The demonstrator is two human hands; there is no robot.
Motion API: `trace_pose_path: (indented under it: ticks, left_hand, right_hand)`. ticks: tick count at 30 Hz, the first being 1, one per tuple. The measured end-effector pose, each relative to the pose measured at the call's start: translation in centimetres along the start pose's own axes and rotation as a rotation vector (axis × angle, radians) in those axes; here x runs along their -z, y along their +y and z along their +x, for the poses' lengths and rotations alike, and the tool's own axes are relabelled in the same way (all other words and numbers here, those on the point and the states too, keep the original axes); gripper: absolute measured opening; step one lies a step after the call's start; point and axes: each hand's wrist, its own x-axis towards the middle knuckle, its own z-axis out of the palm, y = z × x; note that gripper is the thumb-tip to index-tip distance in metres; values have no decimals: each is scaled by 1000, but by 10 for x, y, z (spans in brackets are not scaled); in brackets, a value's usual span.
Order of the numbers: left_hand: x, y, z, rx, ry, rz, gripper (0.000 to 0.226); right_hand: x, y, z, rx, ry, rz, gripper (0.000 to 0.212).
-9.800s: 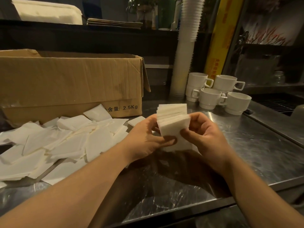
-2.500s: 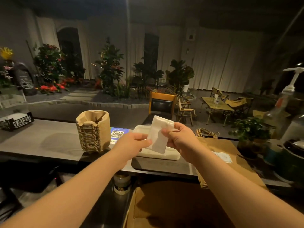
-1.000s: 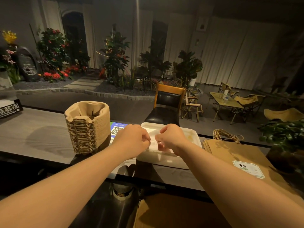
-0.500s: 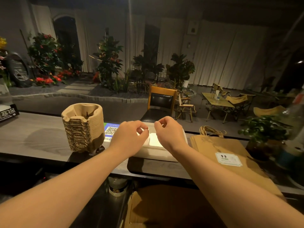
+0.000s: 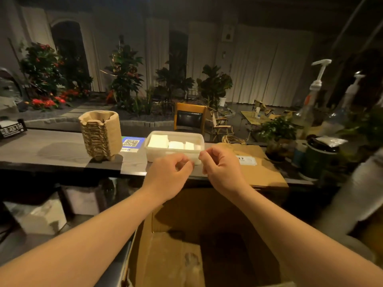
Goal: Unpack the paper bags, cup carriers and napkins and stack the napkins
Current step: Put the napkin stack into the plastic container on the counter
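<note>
Head camera looks across a dark worktop (image 5: 51, 150) toward a dim seating area. Nearest the lens stands an opened cardboard box (image 5: 199, 245), its inside in shadow, so whether anything remains in it cannot be told. Flat on the worktop to the right lie the paper bags (image 5: 259, 168), handles at their far end. At the left sits a stack of cup carriers (image 5: 100, 137), nested and upright. Between these two is a white tray (image 5: 174, 156) that holds napkins (image 5: 158, 141) in several small piles, the left pile tallest. Just short of the tray's near wall hover the left hand (image 5: 169, 179) and the right hand (image 5: 220, 172), fingers loosely curled, gripping nothing and touching nothing. By my reading, bags and carriers are unpacked and set out, and some napkins are stacked; the uneven piles suggest more napkins are left to bring.
</note>
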Motion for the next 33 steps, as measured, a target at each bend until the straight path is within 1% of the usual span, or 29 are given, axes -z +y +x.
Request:
trace_pose_path:
  ticks: [2,5,8,9,11,12,16,21,25,27,28,30,33]
  left_hand:
    - [-5,13,-30,-31,-5,-9,14]
    - [-14,24,-77,-51,-15,-30,19]
    - [-29,22,-125,-80,2,22,34]
    - [-36,20,-142,-105,14,27,35]
    - [-51,17,-176,-192,69,14,26]
    - [-59,16,-193,-248,109,9,23]
    - [-98,-8,-249,-363,237,15,23]
    - [-142,-40,-305,-444,347,15,24]
    - [-171,-61,-328,-462,322,-9,24]
    - [-187,-69,-340,-489,283,6,23]
    - [-193,-70,-342,-480,263,7,22]
    - [-200,-70,-349,-416,227,-10,21]
    - [-199,-71,-364,-296,150,-42,13]
  right_hand:
    - [10,6,-33,-5,-22,-14,20]
    - [22,21,-84,-7,-30,-96,25]
    - [26,42,-136,87,-2,-192,30]
    - [26,50,-154,127,4,-217,35]
    - [23,69,-189,210,34,-232,43]
    - [20,80,-206,254,58,-230,43]
    - [9,129,-263,412,157,-237,41]
    - [-15,177,-319,443,236,-163,43]
    - [-33,204,-343,477,290,-129,42]
    - [-43,218,-355,472,281,-116,39]
    - [-47,222,-357,439,264,-97,39]
    - [-52,229,-364,346,227,-65,37]
    - [-57,230,-375,211,129,-104,29]
